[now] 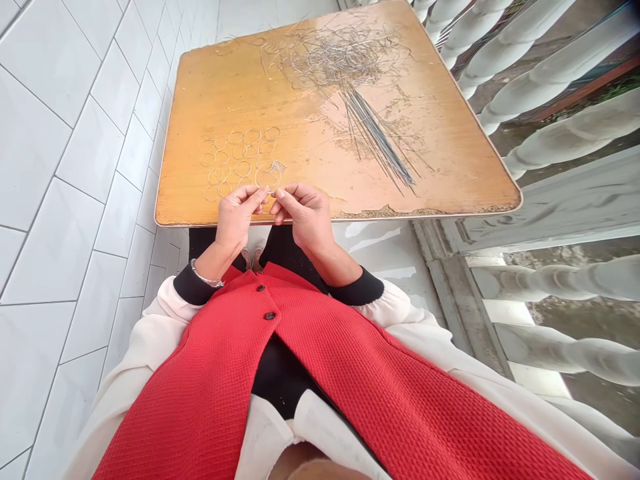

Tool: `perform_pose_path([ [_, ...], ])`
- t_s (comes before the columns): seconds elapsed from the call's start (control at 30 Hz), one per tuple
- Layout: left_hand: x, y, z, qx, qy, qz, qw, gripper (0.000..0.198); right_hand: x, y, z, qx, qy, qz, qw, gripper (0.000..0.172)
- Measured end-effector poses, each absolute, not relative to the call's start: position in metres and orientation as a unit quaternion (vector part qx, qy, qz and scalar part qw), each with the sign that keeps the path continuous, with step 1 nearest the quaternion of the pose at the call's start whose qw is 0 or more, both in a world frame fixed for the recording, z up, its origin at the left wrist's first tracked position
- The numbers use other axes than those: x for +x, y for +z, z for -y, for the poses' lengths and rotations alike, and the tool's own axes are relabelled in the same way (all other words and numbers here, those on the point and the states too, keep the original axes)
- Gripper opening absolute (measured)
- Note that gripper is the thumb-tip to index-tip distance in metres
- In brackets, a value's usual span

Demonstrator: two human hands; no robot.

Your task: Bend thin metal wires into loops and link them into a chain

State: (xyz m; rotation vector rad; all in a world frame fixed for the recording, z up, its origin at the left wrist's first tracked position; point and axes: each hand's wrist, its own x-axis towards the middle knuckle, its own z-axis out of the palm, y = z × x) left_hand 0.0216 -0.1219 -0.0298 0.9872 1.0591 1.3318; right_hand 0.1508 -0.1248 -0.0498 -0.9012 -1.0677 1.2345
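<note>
At the near edge of the table, my left hand [241,212] and my right hand [305,210] are close together, each closed in a pinch between thumb and index finger. A short piece of thin pale strand [271,193] shows between the fingertips; most of it is hidden by my fingers. Just beyond lie several thin rings [243,169], loosely grouped on the left of the tabletop. A small silvery clump [278,166] sits beside the nearest ring, too fine to make out.
The wooden table [200,87] has a worn, chipped front edge. A bundle of thin straight grey strips [383,140] lies on its right half, below a tangled heap of strands [345,57]. White tiled wall [75,173] stands left, a white balustrade [540,80] right.
</note>
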Motion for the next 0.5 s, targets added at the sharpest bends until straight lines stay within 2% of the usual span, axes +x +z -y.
perform_pose_path([
  [0.3,0.0205,-0.0285,0.1231,0.389,0.553,-0.426,0.601,0.025,0.149,-0.0526,0.1284,-0.375,0.521,0.445,0.624,0.047],
  [0.5,0.0177,-0.0281,0.1237,0.411,0.542,-0.445,0.583,0.019,0.1514,-0.0545,0.1318,-0.387,0.505,0.447,0.629,0.047],
])
